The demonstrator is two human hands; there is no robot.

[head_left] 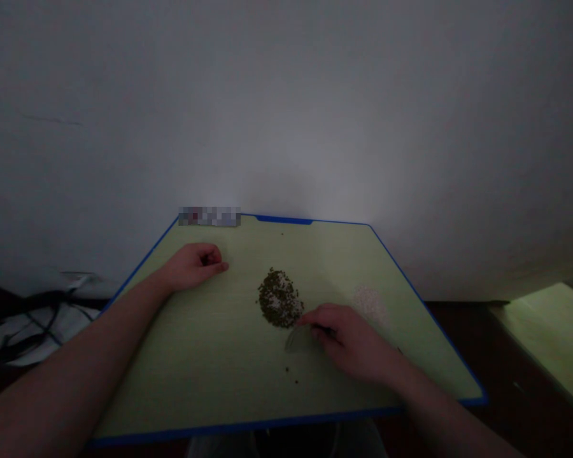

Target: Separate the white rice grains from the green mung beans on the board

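A pile of small dark green grains mixed with some white ones [279,298] lies in the middle of a pale green table with a blue rim [248,425]. A smaller patch of white grains [370,301] lies to its right. My right hand [351,340] rests just right of the dark pile, fingers pinched on a small thin clear piece [297,338] that touches the table. My left hand [194,264] lies on the table to the left of the pile, fingers curled loosely into a fist, nothing seen in it.
A few stray grains [291,372] lie near the front of the table. A white wall stands right behind the table. Dark cables [23,318] lie on the floor at the left. Another pale green surface [549,331] shows at the right.
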